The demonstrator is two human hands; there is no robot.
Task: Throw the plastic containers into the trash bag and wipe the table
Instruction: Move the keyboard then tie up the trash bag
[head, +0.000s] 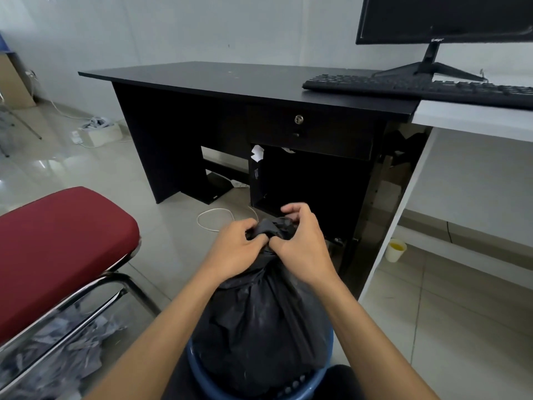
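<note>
On the left stands a red chair (57, 246), well apart from the work. In the middle, just in front of the person, the black trash bag (259, 327) sits in a blue bin (320, 376) on the floor, and its long axis goes straight up to the gathered neck. The left hand (233, 249) pinches this neck from the left side, fingers closed on the plastic. The right hand (302, 241) grips it from the right, touching the left hand, so both hands are equally near. The bag hangs directly under the hands. No plastic containers are visible; I judge they are inside. Further right, the black tabletop (230, 79) lies beyond the hands, and I see no cloth for wiping.
</note>
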